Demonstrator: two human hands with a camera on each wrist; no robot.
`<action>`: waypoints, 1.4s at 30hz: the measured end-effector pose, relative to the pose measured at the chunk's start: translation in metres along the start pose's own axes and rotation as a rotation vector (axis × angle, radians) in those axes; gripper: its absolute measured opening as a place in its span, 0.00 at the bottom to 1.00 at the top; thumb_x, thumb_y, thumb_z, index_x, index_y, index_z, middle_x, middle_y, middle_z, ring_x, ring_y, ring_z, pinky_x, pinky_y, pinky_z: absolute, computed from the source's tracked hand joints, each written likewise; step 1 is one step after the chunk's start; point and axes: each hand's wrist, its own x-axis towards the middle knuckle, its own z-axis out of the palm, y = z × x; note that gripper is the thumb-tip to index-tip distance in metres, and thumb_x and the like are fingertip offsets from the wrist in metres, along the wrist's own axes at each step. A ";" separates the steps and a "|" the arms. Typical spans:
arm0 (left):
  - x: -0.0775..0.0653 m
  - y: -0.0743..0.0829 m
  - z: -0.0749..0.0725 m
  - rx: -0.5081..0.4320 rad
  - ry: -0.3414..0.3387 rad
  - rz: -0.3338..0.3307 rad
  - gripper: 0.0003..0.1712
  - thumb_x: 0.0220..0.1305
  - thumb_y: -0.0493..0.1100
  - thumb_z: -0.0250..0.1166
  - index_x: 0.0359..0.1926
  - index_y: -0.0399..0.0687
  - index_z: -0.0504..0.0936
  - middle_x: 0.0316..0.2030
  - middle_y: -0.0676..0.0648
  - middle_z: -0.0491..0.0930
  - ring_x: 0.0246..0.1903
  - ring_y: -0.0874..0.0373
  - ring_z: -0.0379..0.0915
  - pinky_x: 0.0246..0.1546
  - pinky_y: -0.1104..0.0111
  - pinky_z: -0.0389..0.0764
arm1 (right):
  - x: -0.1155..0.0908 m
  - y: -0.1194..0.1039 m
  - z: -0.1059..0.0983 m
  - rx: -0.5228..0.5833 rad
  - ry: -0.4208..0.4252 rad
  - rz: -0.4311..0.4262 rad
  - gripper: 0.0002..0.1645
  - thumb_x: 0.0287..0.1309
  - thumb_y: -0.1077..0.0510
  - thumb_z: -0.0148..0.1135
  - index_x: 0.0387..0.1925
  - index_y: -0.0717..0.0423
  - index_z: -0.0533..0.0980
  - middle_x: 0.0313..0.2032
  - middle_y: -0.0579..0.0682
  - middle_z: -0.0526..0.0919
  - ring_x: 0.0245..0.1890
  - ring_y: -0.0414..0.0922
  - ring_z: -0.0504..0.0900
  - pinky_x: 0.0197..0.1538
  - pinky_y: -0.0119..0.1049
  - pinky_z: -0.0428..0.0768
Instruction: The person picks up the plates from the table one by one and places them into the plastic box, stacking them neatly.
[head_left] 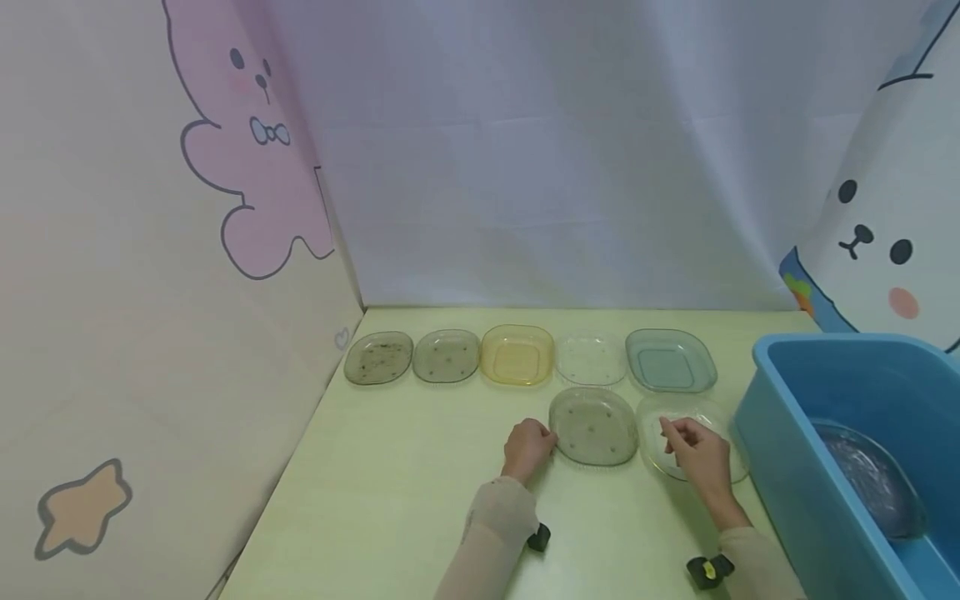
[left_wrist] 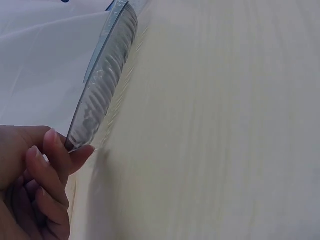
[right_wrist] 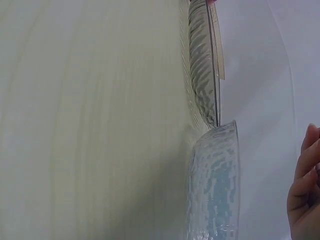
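Note:
My left hand (head_left: pixel 528 450) pinches the left rim of a smoky grey, rounded glass plate (head_left: pixel 592 427) in the front row. The left wrist view shows this plate (left_wrist: pixel 102 82) edge-on, its rim between thumb and fingers, its ribbed underside low over the table. To its right lies a larger clear glass plate (head_left: pixel 654 435). Over that plate hovers my right hand (head_left: pixel 697 457), holding nothing, fingers loosely bent. In the right wrist view the right hand (right_wrist: pixel 304 185) is apart from the clear plate (right_wrist: pixel 215 185), which sits close against the grey one.
Along the back stand two grey plates (head_left: pixel 378 358) (head_left: pixel 446 357), a yellow plate (head_left: pixel 517 356), a clear plate (head_left: pixel 590 358) and a bluish plate (head_left: pixel 671 360). A deep blue tub (head_left: pixel 817 492) at the right holds a dark glass plate (head_left: pixel 873 483). Curtains enclose the pale table (head_left: pixel 390 483).

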 end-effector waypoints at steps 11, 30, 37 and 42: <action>-0.010 -0.009 -0.015 -0.035 0.126 0.019 0.10 0.56 0.43 0.62 0.21 0.46 0.83 0.14 0.55 0.75 0.19 0.62 0.68 0.25 0.68 0.69 | 0.008 0.032 0.011 0.008 -0.010 -0.043 0.20 0.56 0.43 0.59 0.20 0.54 0.77 0.11 0.41 0.74 0.09 0.37 0.67 0.13 0.34 0.60; -0.037 -0.001 -0.077 -0.215 0.305 0.122 0.10 0.56 0.43 0.61 0.29 0.44 0.85 0.14 0.52 0.79 0.13 0.65 0.65 0.16 0.71 0.64 | 0.003 -0.007 0.019 0.054 -0.048 -0.036 0.24 0.56 0.44 0.59 0.22 0.62 0.77 0.11 0.37 0.74 0.09 0.33 0.67 0.13 0.38 0.64; -0.044 0.001 -0.091 -0.240 0.350 0.149 0.10 0.57 0.43 0.61 0.29 0.42 0.85 0.13 0.51 0.78 0.11 0.65 0.62 0.14 0.72 0.61 | 0.007 -0.010 0.026 0.040 -0.123 -0.020 0.26 0.57 0.40 0.57 0.24 0.61 0.78 0.11 0.37 0.74 0.10 0.34 0.68 0.13 0.39 0.67; -0.045 -0.001 -0.093 -0.249 0.366 0.136 0.10 0.57 0.44 0.61 0.29 0.43 0.85 0.12 0.51 0.77 0.11 0.65 0.61 0.13 0.72 0.60 | 0.001 -0.036 0.030 0.055 -0.210 -0.029 0.23 0.63 0.46 0.53 0.24 0.61 0.77 0.13 0.45 0.76 0.10 0.36 0.69 0.18 0.31 0.67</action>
